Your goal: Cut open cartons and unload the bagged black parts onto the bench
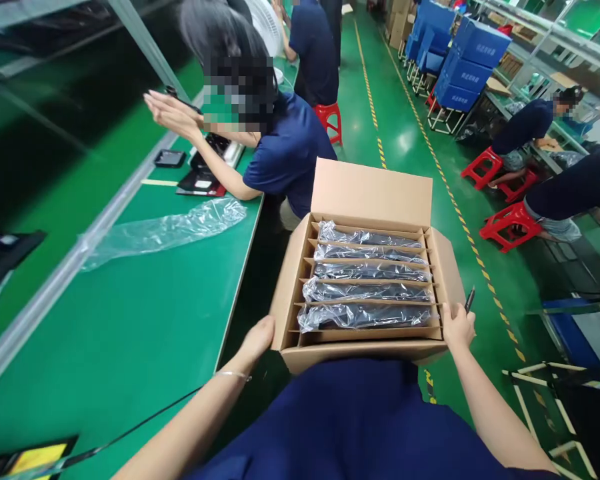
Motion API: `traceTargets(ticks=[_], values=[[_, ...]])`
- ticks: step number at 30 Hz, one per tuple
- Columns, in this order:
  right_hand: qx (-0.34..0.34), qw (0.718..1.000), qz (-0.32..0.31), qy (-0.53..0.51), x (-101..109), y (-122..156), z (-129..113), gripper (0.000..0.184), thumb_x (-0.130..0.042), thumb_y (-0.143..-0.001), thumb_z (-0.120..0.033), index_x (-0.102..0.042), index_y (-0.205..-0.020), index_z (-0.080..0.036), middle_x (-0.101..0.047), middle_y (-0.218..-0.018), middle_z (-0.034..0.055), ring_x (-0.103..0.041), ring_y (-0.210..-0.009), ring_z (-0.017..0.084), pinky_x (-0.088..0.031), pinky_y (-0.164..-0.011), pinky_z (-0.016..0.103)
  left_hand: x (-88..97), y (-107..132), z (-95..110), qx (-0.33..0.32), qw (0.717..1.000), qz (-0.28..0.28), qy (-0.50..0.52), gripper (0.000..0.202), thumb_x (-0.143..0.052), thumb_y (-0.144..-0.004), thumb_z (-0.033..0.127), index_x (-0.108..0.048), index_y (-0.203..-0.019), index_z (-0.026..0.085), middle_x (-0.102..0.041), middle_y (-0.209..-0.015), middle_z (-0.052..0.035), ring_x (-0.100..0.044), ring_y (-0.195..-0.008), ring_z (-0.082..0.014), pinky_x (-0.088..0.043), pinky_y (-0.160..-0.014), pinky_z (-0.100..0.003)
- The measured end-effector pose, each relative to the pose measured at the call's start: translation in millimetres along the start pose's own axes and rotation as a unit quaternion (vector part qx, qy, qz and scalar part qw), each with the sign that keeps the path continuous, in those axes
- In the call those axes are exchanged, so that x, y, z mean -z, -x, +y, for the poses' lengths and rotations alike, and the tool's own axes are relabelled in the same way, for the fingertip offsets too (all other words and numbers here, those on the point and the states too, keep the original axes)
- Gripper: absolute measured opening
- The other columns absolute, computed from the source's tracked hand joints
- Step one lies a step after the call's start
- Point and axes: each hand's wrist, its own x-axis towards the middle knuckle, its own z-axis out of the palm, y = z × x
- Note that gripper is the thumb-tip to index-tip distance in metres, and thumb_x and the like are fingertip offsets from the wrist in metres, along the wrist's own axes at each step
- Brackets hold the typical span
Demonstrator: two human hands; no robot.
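Observation:
An open cardboard box (pixel 373 193) is held against the front of my body, its flaps folded outward. Cardboard dividers split it into rows, and several dark flat items in clear plastic wrap (pixel 367 317) stand in the slots; their kind is not clear. My left hand (pixel 259 338) is closed on the box's left side near its front corner, with most fingers hidden beneath the flap. My right hand (pixel 459 327) grips the right side flap, and a dark pen (pixel 470 300) sticks up from between its fingers.
Left of me runs a green workbench (pixel 180 293) with a clear plastic bag (pixel 180 230) on it. A co-worker (pixel 295 143) sits there ahead. Yellow-black floor lines (pixel 450 180) mark the aisle. Red stools (pixel 511 223), blue bins (pixel 463 63) and a pipe frame (pixel 545 367) stand right.

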Motion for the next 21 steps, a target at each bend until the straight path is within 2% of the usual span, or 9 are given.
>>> traceTargets(ticks=[2,4,6,9,12,14,17,19,21], values=[[-0.005,1.0,-0.009,-0.009,1.0,0.4,-0.3,0.051,-0.06,-0.101,-0.045,-0.054,-0.142,-0.015,-0.046,-0.12,0.0142,-0.053,-0.107,0.03,-0.044,-0.099,0.038,20.2,-4.2,15.5,-0.014,0.993,0.098,-0.062,0.027,-0.055,-0.096,0.037,-0.062,-0.108,0.013,-0.064,-0.111,-0.008,-0.061,-0.108,-0.0237,-0.049,-0.098,-0.048],[-0.01,1.0,-0.019,-0.019,1.1,-0.3,-0.1,0.051,-0.061,-0.1,-0.045,-0.055,-0.141,-0.015,-0.046,-0.12,0.0135,-0.053,-0.106,0.03,-0.044,-0.098,0.038,27.7,1.4,41.3,-0.078,0.98,0.148,-0.11,0.026,-0.054,-0.097,0.034,-0.061,-0.11,0.013,-0.062,-0.116,-0.0095,-0.056,-0.117,-0.0249,-0.043,-0.104,-0.052],[-0.015,0.999,-0.031,-0.028,0.0,-1.6,0.7,0.051,-0.06,-0.1,-0.047,-0.055,-0.141,-0.016,-0.045,-0.121,0.0134,-0.053,-0.106,0.03,-0.044,-0.098,0.038,15.0,16.3,72.2,-0.184,0.965,0.11,-0.148,0.025,-0.055,-0.096,0.034,-0.06,-0.11,0.014,-0.062,-0.115,-0.0084,-0.056,-0.116,-0.0237,-0.044,-0.104,-0.049],[-0.014,0.997,-0.052,-0.051,-2.3,-2.9,3.0,0.053,-0.057,-0.1,-0.049,-0.053,-0.142,-0.018,-0.045,-0.124,0.0133,-0.053,-0.107,0.03,-0.045,-0.098,0.039,-33.2,44.3,112.8,-0.342,0.914,-0.058,-0.21,0.024,-0.061,-0.093,0.036,-0.063,-0.106,0.016,-0.066,-0.109,-0.0053,-0.062,-0.102,-0.0186,-0.051,-0.096,-0.041],[-0.005,0.994,-0.073,-0.085,-3.3,-2.7,5.9,0.057,-0.051,-0.099,-0.052,-0.052,-0.143,-0.016,-0.044,-0.126,0.0147,-0.052,-0.108,0.033,-0.046,-0.095,0.042,-80.1,60.3,135.7,-0.414,0.849,-0.154,-0.29,0.013,-0.061,-0.093,0.025,-0.065,-0.099,0.014,-0.067,-0.101,-0.005,-0.063,-0.098,-0.0182,-0.054,-0.09,-0.039],[0.01,0.99,-0.088,-0.113,-6.0,-3.1,8.3,0.063,-0.044,-0.095,-0.055,-0.052,-0.141,-0.013,-0.044,-0.125,0.0165,-0.052,-0.108,0.035,-0.048,-0.09,0.045,-95.7,60.8,143.0,-0.432,0.819,-0.167,-0.34,0.009,-0.06,-0.093,0.02,-0.065,-0.093,0.013,-0.067,-0.098,-0.0051,-0.064,-0.095,-0.0182,-0.055,-0.086,-0.038],[0.042,0.983,-0.104,-0.145,-19.7,-6.1,12.5,0.08,-0.028,-0.088,-0.069,-0.054,-0.138,-0.011,-0.045,-0.121,0.0192,-0.054,-0.101,0.038,-0.049,-0.083,0.05,-99.8,54.4,148.0,-0.455,0.783,-0.162,-0.391,0.008,-0.06,-0.092,0.018,-0.065,-0.096,0.013,-0.068,-0.098,-0.0051,-0.064,-0.096,-0.0184,-0.056,-0.084,-0.036],[0.066,0.983,-0.08,-0.152,-36.2,-9.8,15.4,0.091,-0.018,-0.084,-0.075,-0.055,-0.135,-0.01,-0.047,-0.113,0.0205,-0.053,-0.101,0.039,-0.049,-0.084,0.051,-99.9,50.0,149.2,-0.463,0.77,-0.15,-0.412,0.009,-0.06,-0.092,0.017,-0.065,-0.098,0.013,-0.068,-0.099,-0.0052,-0.064,-0.097,-0.0188,-0.056,-0.084,-0.037],[0.078,0.984,-0.027,-0.161,-55.4,-15.2,18.5,0.089,-0.015,-0.087,-0.073,-0.056,-0.132,-0.009,-0.048,-0.106,0.021,-0.053,-0.101,0.039,-0.05,-0.083,0.05,-103.0,46.2,149.8,-0.46,0.771,-0.135,-0.419,0.008,-0.061,-0.092,0.021,-0.065,-0.093,0.013,-0.068,-0.094,-0.0043,-0.064,-0.093,-0.0178,-0.055,-0.081,-0.035]])
